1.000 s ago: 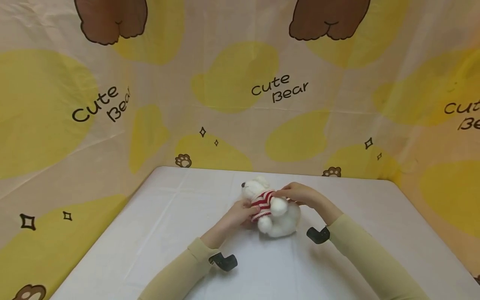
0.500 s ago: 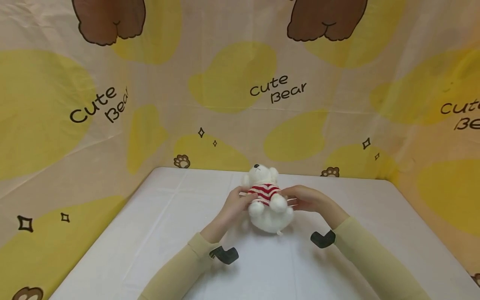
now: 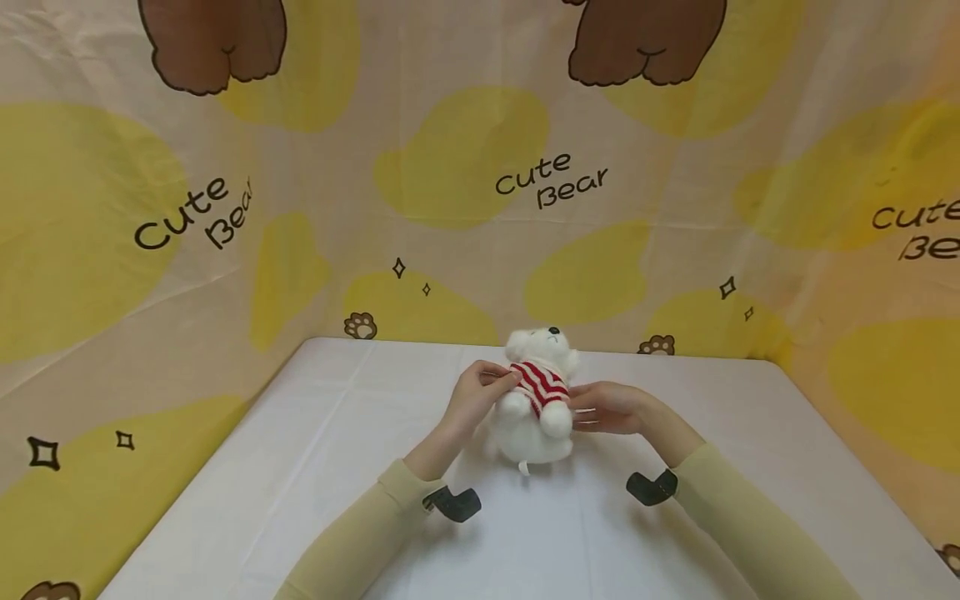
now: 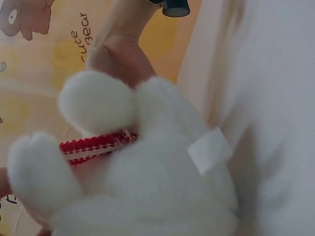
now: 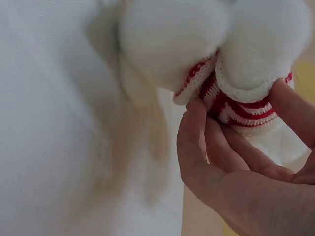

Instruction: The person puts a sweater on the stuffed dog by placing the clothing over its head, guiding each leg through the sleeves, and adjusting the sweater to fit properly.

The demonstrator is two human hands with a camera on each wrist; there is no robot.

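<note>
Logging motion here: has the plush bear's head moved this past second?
Yes: against the middle Cute Bear print, the bear's head has swung rightward and up in the head view.

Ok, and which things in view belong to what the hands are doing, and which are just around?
In the job:
white plush bear
its red-and-white striped sweater
left hand and right hand, both holding the bear

Just around:
white table
"Cute Bear" backdrop
black wrist-worn piece on each arm
</note>
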